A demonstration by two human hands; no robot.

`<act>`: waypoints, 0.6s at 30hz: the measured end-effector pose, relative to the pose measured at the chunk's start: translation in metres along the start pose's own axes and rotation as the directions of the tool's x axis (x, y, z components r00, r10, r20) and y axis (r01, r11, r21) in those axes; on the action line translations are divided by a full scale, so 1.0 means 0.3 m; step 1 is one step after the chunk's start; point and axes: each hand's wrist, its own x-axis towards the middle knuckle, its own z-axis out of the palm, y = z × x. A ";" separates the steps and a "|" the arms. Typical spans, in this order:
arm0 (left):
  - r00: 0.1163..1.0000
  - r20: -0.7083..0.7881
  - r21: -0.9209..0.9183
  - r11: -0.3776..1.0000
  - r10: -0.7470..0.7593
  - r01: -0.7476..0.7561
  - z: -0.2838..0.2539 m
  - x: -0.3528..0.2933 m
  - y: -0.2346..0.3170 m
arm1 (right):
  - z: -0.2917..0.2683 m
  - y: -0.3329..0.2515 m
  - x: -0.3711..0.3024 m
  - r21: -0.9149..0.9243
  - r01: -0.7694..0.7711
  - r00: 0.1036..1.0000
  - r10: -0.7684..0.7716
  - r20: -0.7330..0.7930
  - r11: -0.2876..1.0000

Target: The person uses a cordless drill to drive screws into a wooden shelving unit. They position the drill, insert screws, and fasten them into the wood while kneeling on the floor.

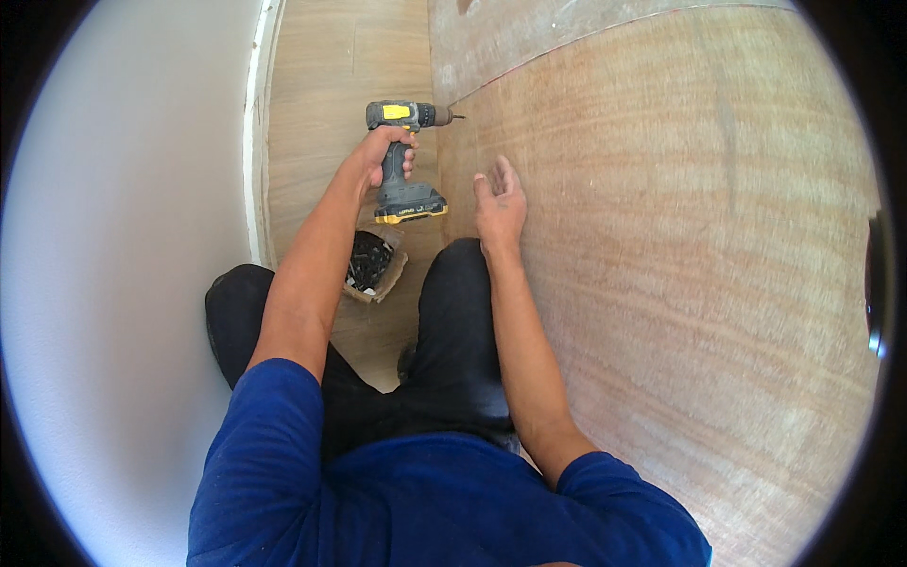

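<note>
My left hand (385, 153) is wrapped around the handle of a black and yellow cordless drill (404, 197). The drill lies level, its chuck and thin bit pointing right toward a wooden panel (642, 236); whether the tip touches the wood I cannot tell. Lower and to the right, my right hand (503, 203) is at the panel's surface, thumb and fingers apart, with nothing visible in it. Beneath the drill, an open cardboard box (389, 279) of dark screws (367, 257) sits between my knees.
A white wall (132, 265) rises close on my left, with a pale strip (253, 123) along its edge. Wood-grained flooring (345, 57) runs ahead between wall and panel. A greyish board (529, 33) meets the panel at a seam. Some dark object (877, 283) shows at the far right rim.
</note>
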 end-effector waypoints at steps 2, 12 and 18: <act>1.000 0.003 -0.019 0.999 -0.027 0.027 -0.007 0.014 -0.003 | 0.000 0.004 0.008 0.035 -0.003 1.000 0.003 0.006 0.999; 0.999 0.047 -0.140 0.990 -0.022 0.028 -0.010 0.046 -0.036 | -0.004 0.036 0.025 0.141 0.008 1.000 -0.012 0.028 0.990; 0.974 -0.195 0.128 0.987 0.117 -0.093 0.003 -0.040 0.069 | -0.015 0.119 0.048 -0.047 0.083 0.993 -0.087 -0.078 0.995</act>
